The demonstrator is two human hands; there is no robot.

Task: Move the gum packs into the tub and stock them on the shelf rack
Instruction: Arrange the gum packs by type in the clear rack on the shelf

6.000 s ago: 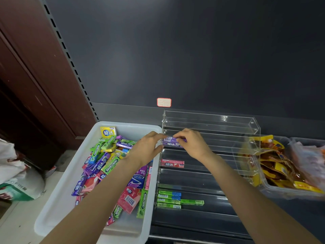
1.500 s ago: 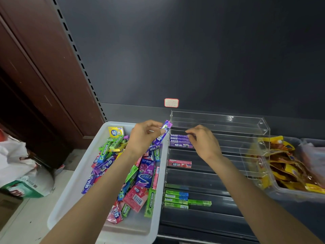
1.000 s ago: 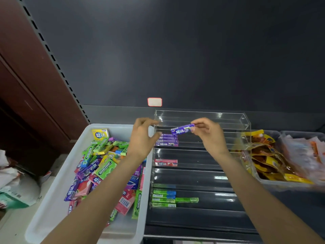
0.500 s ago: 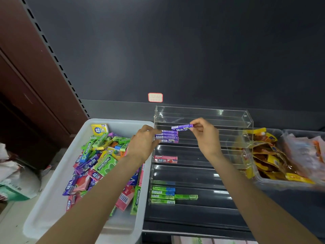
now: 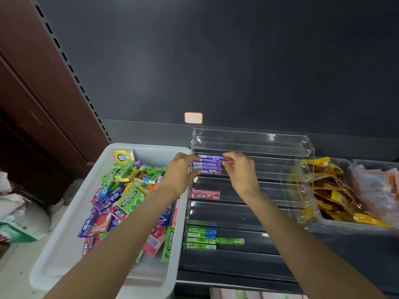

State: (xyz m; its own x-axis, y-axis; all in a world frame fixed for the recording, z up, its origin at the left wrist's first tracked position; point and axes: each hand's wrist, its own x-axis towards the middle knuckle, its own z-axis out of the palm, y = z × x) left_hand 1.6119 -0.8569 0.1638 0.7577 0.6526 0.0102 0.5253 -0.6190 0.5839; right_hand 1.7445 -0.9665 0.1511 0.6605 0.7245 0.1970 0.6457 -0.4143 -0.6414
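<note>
A clear acrylic shelf rack (image 5: 254, 147) with stepped tiers is seen on a dark shelf, and a white tub (image 5: 64, 251) stands just beside it on its left. A loose heap of mixed gum packs (image 5: 127, 199) is held in the tub; the number cannot be counted exactly. On an upper tier of the rack a stack of four purple gum packs (image 5: 207, 166) is seen, at the tier's left end. The top purple pack (image 5: 211, 157) is pinched at its right end by the curled fingertips of the right hand (image 5: 240, 171), while the left end of the stack is touched by the thumb and fingers of the left hand (image 5: 180, 171), which are bent around it. One tier lower, one pink gum pack (image 5: 205, 194) lies alone. On a low tier, five green gum packs (image 5: 201, 238) are counted: four stacked, one just beside them. To the right of the rack, a clear bin (image 5: 323, 223) filled with yellow snack bags (image 5: 330, 190) is seen.
</note>
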